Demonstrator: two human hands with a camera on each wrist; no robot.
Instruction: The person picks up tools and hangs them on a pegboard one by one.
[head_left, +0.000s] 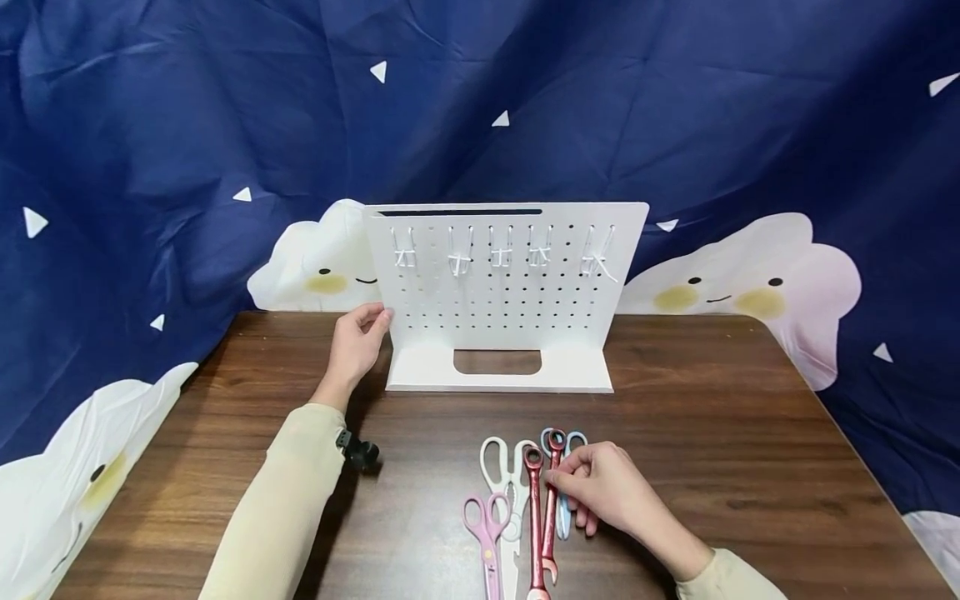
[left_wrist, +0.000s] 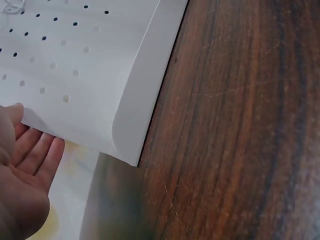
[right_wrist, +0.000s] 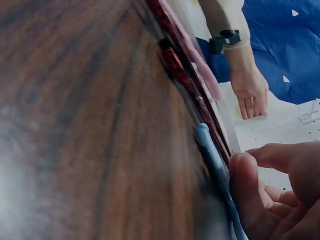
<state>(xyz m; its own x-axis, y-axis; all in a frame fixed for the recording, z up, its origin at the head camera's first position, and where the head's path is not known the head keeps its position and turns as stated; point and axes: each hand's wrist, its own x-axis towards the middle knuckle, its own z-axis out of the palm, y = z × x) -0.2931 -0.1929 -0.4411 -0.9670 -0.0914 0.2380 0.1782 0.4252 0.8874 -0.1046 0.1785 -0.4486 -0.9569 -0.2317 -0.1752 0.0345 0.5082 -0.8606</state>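
A white pegboard (head_left: 498, 300) stands upright on its base, with several white hooks along its upper rows. My left hand (head_left: 358, 342) grips its left edge, thumb in front and fingers behind, as the left wrist view also shows. At the front, my right hand (head_left: 603, 483) pinches a red ratchet wrench (head_left: 551, 508) near its ring end with thumb and forefinger. That wrench partly overlies blue scissors (head_left: 564, 521), which the right hand partly covers. To its left lie another red wrench (head_left: 535, 517), white-handled scissors (head_left: 491, 458) and pink scissors (head_left: 487, 533).
The brown wooden table (head_left: 720, 400) bears everything. Behind it hangs a dark blue cloth (head_left: 480, 50) with clouds and white triangles. A small black device (head_left: 360, 451) is strapped to the left sleeve. The lower ends of several tools run past the head view's bottom edge.
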